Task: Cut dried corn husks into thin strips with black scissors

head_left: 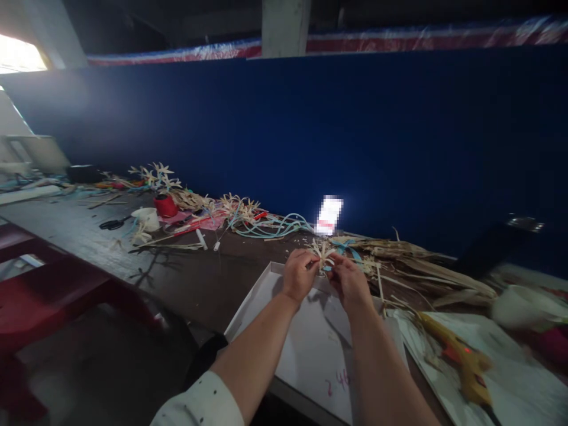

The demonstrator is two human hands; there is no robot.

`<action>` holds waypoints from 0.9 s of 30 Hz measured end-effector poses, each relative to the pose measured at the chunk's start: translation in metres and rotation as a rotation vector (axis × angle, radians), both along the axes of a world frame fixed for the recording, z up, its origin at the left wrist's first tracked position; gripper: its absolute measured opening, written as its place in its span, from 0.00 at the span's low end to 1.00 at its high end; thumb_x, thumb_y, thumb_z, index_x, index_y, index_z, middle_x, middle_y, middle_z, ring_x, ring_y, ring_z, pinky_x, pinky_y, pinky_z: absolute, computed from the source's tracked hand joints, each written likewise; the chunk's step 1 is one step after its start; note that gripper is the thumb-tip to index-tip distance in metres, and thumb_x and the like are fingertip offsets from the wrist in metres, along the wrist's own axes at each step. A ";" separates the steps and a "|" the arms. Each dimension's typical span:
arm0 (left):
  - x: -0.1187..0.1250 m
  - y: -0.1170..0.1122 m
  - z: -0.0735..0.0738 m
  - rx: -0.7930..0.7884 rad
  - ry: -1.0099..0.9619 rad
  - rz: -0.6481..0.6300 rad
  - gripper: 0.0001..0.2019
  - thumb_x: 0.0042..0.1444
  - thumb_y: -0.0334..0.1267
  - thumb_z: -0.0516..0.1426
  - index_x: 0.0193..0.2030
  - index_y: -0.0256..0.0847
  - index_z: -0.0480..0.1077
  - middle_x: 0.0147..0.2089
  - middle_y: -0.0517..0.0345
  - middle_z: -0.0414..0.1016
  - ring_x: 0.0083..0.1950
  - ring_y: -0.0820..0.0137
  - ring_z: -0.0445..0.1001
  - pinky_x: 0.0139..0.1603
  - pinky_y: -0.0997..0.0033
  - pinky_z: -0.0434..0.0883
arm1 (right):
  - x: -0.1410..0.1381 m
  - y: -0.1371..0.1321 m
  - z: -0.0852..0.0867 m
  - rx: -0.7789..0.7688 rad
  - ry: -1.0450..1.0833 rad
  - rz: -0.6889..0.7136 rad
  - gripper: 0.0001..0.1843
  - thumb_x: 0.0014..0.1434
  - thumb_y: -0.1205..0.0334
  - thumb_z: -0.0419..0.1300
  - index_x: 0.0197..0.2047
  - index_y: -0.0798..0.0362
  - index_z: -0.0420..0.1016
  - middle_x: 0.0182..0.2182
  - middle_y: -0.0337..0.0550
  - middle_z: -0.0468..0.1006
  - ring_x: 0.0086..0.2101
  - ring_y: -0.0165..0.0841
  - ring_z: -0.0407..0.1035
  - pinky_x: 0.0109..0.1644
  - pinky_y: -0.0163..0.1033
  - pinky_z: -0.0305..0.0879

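Head view, looking down and forward: both forearms rise from the lower middle of the frame and meet just below centre, over the far edge of a shallow white tray on the dark bench. The left hand is curled with its knuckles up, thumb and fingertips pinched on a small straw flower with pale spiky petals. The right hand sits just beside it, fingers bent inward and closed on the same flower from the other side, so the two hands nearly touch. A pale, dotted sleeve shows at the lower left wrist end; the right forearm is bare and cut off by the bottom edge.

Behind the flower, toward the right of the frame, lies a heap of dried husks with a light blue ribbon touching it. A yellow glue gun rests on white paper in the lower right, blurred. In the middle left, farther along the bench, stand a red spool, a white cup, black scissors and more finished straw flowers.

How the fingertips grip the flower's stem is hidden by the hands themselves. A bright card at centre is pixelated and unreadable. Pink writing on the tray is partly covered by the right arm. Things at the far right edge are too blurred to name.
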State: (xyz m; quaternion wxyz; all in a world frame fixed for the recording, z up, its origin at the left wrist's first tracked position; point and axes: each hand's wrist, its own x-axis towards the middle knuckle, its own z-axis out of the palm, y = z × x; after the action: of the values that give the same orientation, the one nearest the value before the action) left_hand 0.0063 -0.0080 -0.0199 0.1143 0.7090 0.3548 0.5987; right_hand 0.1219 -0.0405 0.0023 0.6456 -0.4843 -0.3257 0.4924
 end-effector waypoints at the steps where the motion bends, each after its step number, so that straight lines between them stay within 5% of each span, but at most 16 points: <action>1: 0.000 0.001 -0.001 -0.004 0.008 -0.003 0.02 0.49 0.34 0.58 0.27 0.38 0.72 0.29 0.56 0.72 0.35 0.70 0.67 0.39 0.70 0.65 | 0.000 0.000 -0.001 0.002 -0.002 0.002 0.14 0.37 0.65 0.61 0.32 0.52 0.75 0.20 0.33 0.72 0.18 0.22 0.61 0.18 0.26 0.53; 10: -0.004 0.004 0.000 -0.029 0.028 -0.008 0.02 0.49 0.32 0.58 0.28 0.38 0.71 0.31 0.56 0.72 0.37 0.70 0.66 0.39 0.70 0.64 | 0.003 0.000 -0.002 0.117 0.127 0.063 0.16 0.44 0.52 0.63 0.36 0.51 0.75 0.34 0.38 0.74 0.21 0.21 0.62 0.20 0.26 0.57; 16: -0.002 0.002 0.001 -0.007 0.068 -0.011 0.03 0.49 0.33 0.58 0.27 0.38 0.71 0.30 0.56 0.71 0.36 0.70 0.66 0.39 0.71 0.63 | -0.002 0.001 0.000 0.120 0.036 0.022 0.16 0.38 0.54 0.69 0.29 0.52 0.72 0.17 0.30 0.65 0.17 0.20 0.57 0.18 0.25 0.53; 27: -0.002 0.002 0.003 -0.079 0.068 -0.062 0.08 0.52 0.40 0.55 0.30 0.37 0.71 0.31 0.56 0.71 0.37 0.71 0.66 0.40 0.73 0.62 | -0.001 0.003 -0.002 0.142 -0.002 -0.016 0.16 0.38 0.55 0.68 0.28 0.51 0.69 0.15 0.28 0.63 0.15 0.21 0.55 0.15 0.26 0.47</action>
State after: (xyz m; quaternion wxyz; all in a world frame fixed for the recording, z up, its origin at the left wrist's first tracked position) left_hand 0.0041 -0.0062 -0.0171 0.1487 0.7345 0.3597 0.5559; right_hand 0.1205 -0.0380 0.0007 0.6820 -0.4401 -0.3566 0.4626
